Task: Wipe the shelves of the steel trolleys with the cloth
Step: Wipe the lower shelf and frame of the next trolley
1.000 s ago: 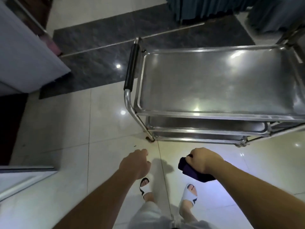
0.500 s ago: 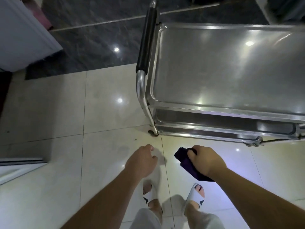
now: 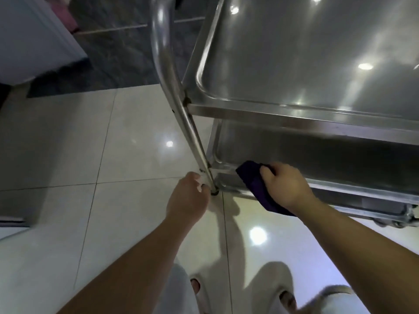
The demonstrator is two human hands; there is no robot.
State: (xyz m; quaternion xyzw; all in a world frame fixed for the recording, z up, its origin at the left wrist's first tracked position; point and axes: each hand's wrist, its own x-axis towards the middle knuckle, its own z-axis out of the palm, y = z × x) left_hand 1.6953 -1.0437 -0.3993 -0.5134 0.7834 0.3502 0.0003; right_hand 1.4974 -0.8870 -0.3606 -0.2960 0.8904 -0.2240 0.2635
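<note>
- Steel, head view: trolley (image 3: 294, 114) with a top shelf (image 3: 306, 53) filling the upper right, a middle shelf (image 3: 317, 155) showing beneath its front rim, and a lowest shelf (image 3: 340, 198) whose front lip alone shows.
- Dark purple cloth (image 3: 256, 184), head view: I see it bunched under my right hand (image 3: 285, 186), draped over the front left corner of the middle shelf's rim, with a loose tail hanging down toward the lowest shelf.
- Right hand: fingers curled over the cloth and clamped on it, knuckles toward me, fingertips pointing into the shelf opening.
- Left hand (image 3: 188, 198): at the foot of the tubular upright (image 3: 181, 105) on the trolley's left end. The fingers are curled in; I cannot tell whether they close round the tube or only lie against it.
- Governing relation: the middle shelf runs long from the cloth's corner out to my right, and its bare surface lies ahead of and to the right of the grip. The right hand is on it already; the left is outside the frame, beside the corner post.
- Judgement: the wipe, I reckon, starts from this left corner and travels rightward along the shelf's length, low under the top shelf's overhang, which leaves little room above the knuckles.
- Also listed: pale floor tiles (image 3: 113, 155), a dark stone strip (image 3: 127, 53) beyond, white cabinet (image 3: 34, 35) at far left.
</note>
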